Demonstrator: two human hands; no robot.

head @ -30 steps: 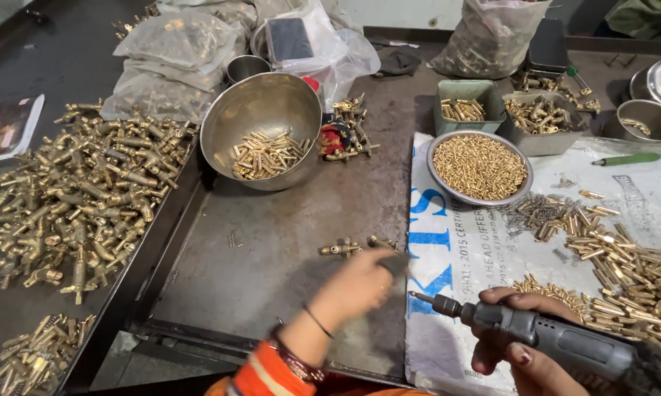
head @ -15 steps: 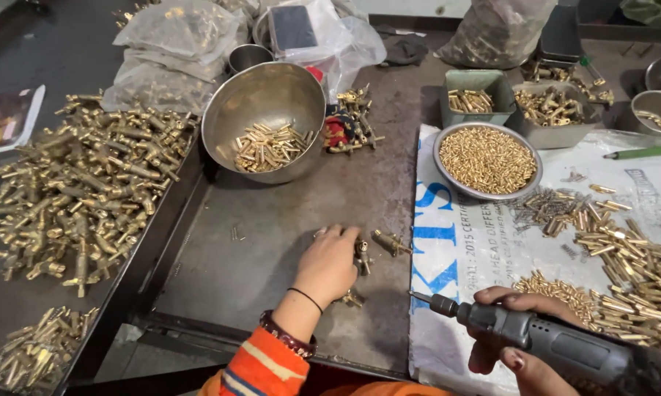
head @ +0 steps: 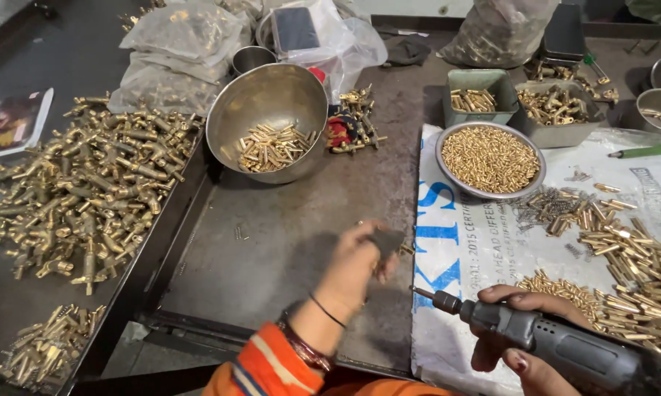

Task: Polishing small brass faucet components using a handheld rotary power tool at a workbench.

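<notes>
Left hand [head: 360, 260] has lifted off the tray [head: 272, 249], now pinching a small brass part — blurred; right hand [head: 521, 341] still wrapped round the grinder [head: 558, 345].

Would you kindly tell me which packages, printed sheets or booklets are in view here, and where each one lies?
Printed sack sheet: flat under the parts at right, white with blue lettering.
Clear plastic bags: heaped at the far left, crumpled, holding brass parts.
Another plastic bag: far centre-right, greyish, full.
Booklet: left edge, flat, with a colourful cover.

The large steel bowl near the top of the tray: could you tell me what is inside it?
The steel bowl holds a loose heap of small brass pieces on its near side; the far side is bare metal. Anything beneath the heap is hidden.
</notes>
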